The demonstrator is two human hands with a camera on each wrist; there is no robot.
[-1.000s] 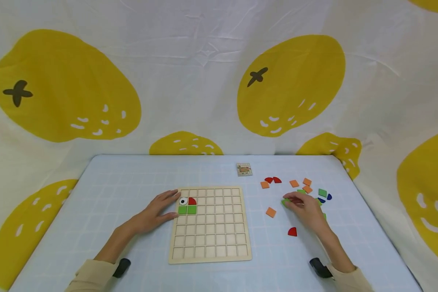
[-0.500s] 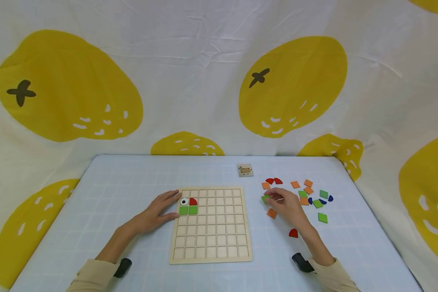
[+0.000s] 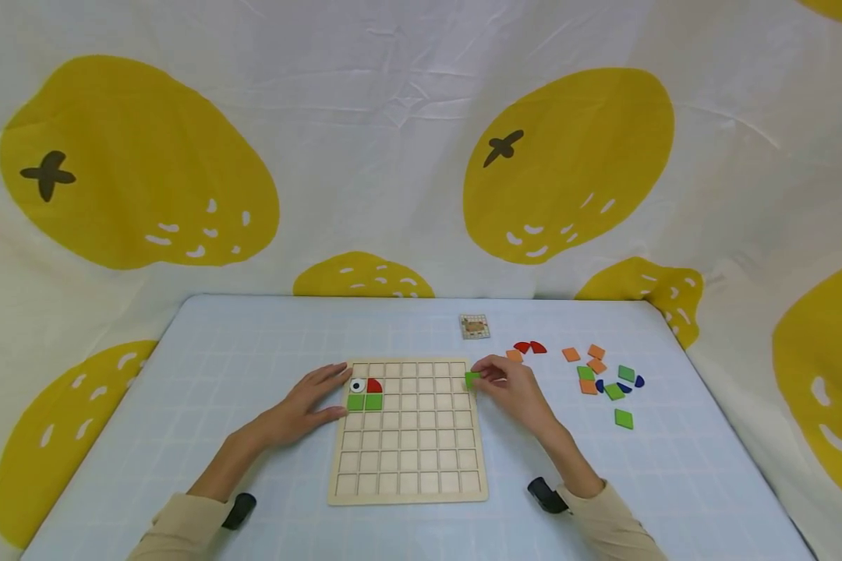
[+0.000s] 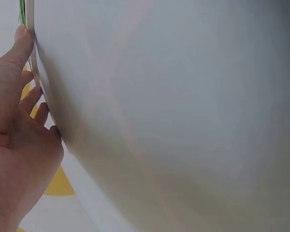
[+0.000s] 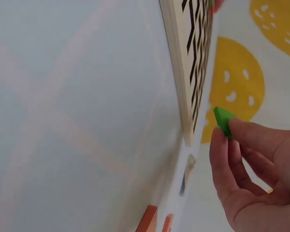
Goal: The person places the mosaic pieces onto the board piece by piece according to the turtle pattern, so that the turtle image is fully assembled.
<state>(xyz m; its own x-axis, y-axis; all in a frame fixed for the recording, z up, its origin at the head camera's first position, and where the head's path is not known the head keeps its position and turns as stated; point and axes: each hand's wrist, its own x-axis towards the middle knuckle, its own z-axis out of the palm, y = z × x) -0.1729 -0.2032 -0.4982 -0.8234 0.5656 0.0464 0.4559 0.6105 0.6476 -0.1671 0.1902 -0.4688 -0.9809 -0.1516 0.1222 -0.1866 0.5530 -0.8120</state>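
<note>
The right hand [image 3: 514, 392] pinches one green square tile [image 3: 471, 380] between thumb and fingers, raised by the right rim of one wooden grid board [image 3: 408, 499]; the cells lie leftward of the grip. The left hand [image 3: 309, 407], fingers extended, touches the opposite edge, nearer the seated pieces: one eye tile [image 3: 357, 386], one red quarter-circle [image 3: 375, 386], two green squares [image 3: 355, 403]. Rightward, visible loose: five orange squares [image 3: 571, 354], four green tiles [image 3: 624, 419], three blue rounded pieces [image 3: 639, 381], two red wedges [image 3: 537, 347]; one picture card [image 3: 474, 326] beyond.

Pale wooden square gridded board [image 3: 408, 442] laid flat, left edge touched by the left hand [image 3: 298, 409], flat bright-green tile [image 3: 471, 380] pinched by the right hand [image 3: 515, 391], held raised at the board's upper right edge.
</note>
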